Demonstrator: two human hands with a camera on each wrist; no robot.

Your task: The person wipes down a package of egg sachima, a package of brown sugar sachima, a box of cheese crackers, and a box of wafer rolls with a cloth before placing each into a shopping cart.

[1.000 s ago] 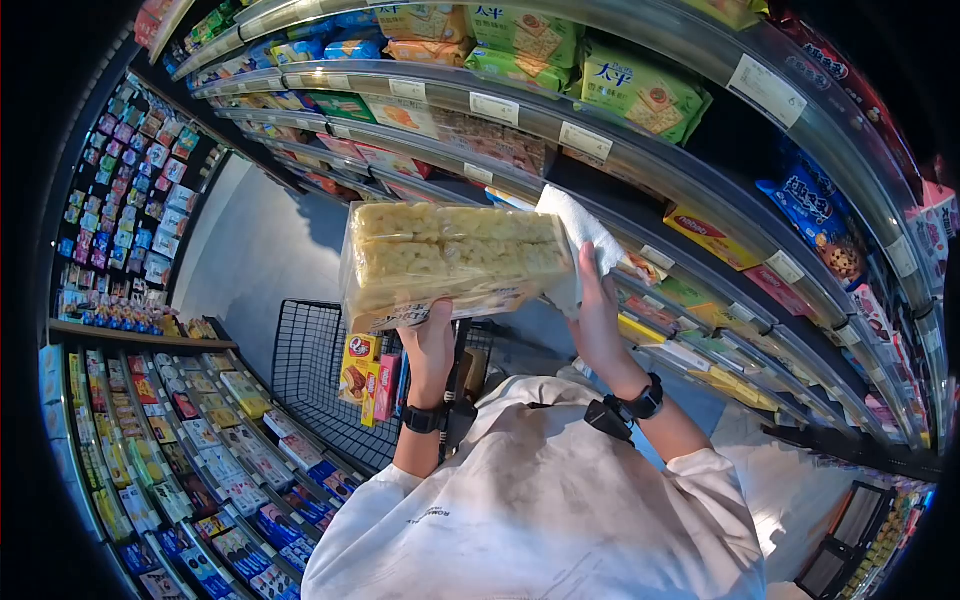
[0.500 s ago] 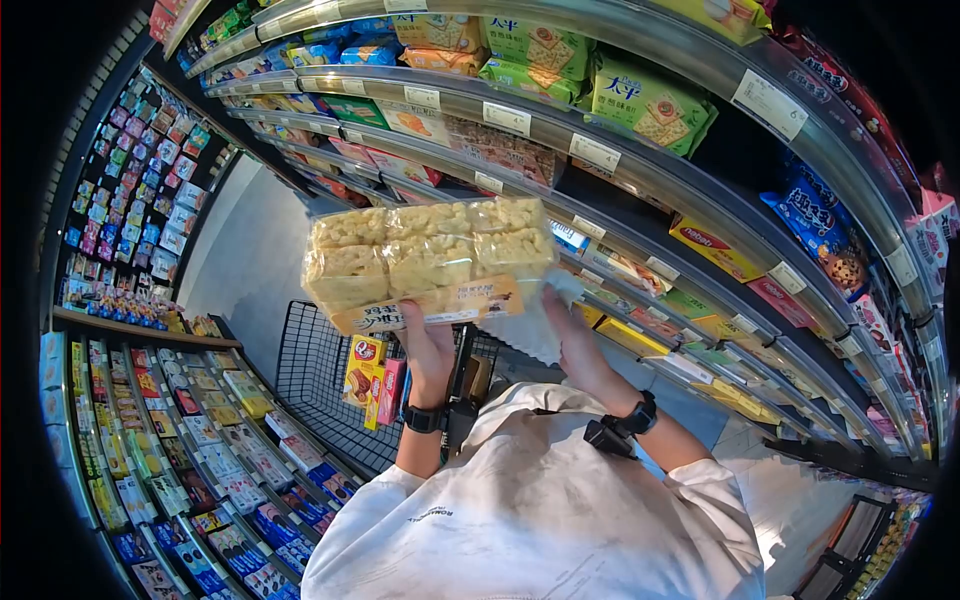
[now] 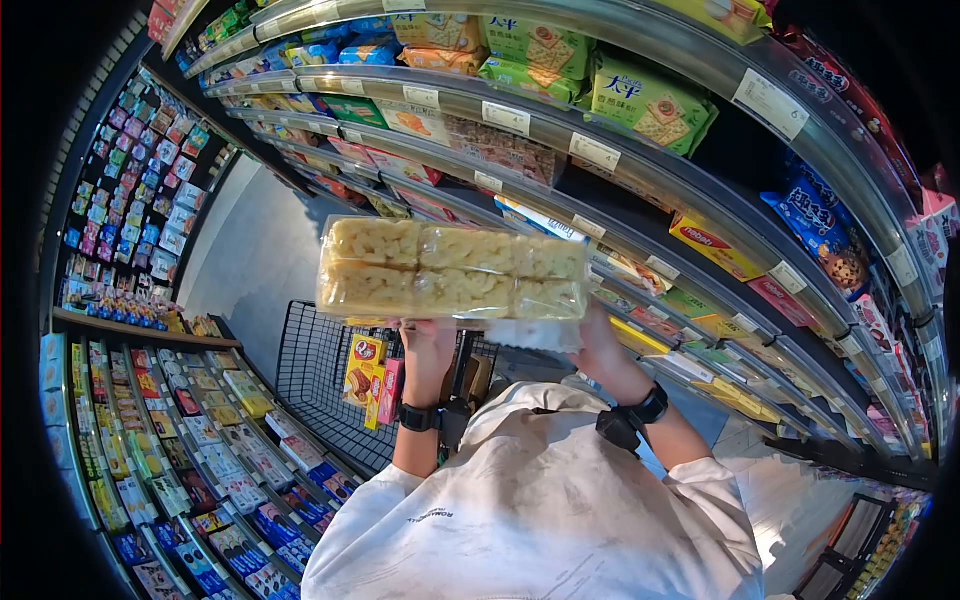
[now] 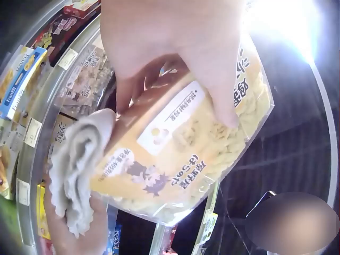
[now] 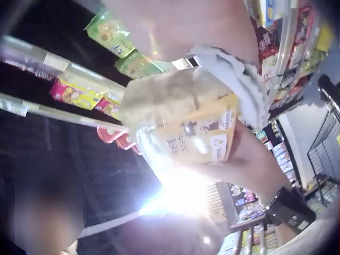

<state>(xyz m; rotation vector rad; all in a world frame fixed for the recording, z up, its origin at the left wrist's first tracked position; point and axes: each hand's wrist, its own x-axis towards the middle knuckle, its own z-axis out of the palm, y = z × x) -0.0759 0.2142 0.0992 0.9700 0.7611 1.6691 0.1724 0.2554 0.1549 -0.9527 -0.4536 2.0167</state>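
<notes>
A clear-wrapped pack of sachima (image 3: 455, 268), pale yellow blocks in two rows, is held up in front of the chest. My left hand (image 3: 428, 352) grips it from below; in the left wrist view its thumb (image 4: 220, 103) lies across the orange label side. A white cloth (image 3: 535, 336) is bunched in my right hand (image 3: 603, 350), at the right end of the pack and partly hidden under it in the head view. In the right wrist view the cloth (image 5: 236, 79) lies against the pack's end.
A black wire shopping cart (image 3: 310, 345) stands below to the left, with yellow and pink boxes (image 3: 365, 380) in it. Shelves of biscuits (image 3: 650, 100) run along the front and right. Another low shelf (image 3: 180, 440) lies to the left, beside the grey aisle floor (image 3: 235, 240).
The pack first tipped to bring its label side into the head view, then turned so that side faces down again. The cloth has moved from the pack's right end to beneath it.
</notes>
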